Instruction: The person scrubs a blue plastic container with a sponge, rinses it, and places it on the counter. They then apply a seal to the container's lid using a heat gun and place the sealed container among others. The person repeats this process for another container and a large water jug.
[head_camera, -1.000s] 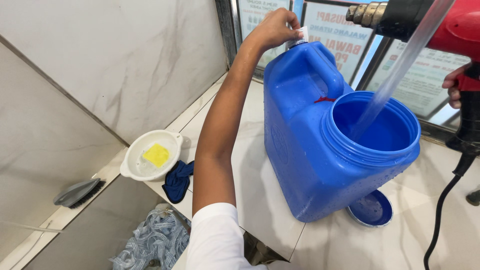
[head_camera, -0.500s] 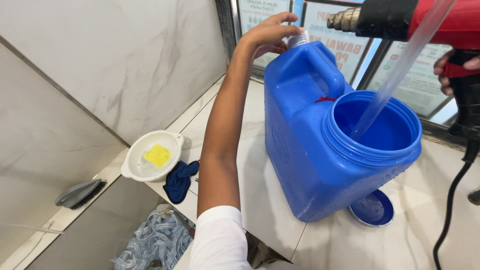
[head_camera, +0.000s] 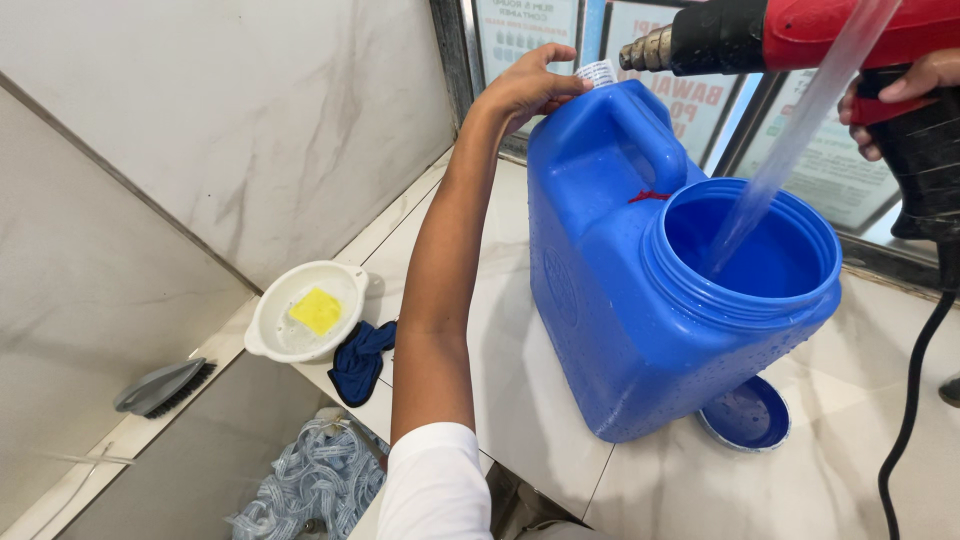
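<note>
My left fingers (head_camera: 548, 72) curl loosely over the small white cap (head_camera: 597, 72) atop the blue jug (head_camera: 620, 300), which stands centre frame on the white counter (head_camera: 520, 400). My right hand (head_camera: 895, 95), upper right, grips the red-and-black heat gun (head_camera: 800, 35). A clear tube (head_camera: 790, 150) slants into the jug's open mouth.

Bright, even daylight came through the window (head_camera: 800, 150) behind, leaving soft shadows on the pale bench (head_camera: 520, 380). The blue jug (head_camera: 640, 300) showed mild sheen. Focus was sharp; straight lines bowed slightly toward the frame edges.
</note>
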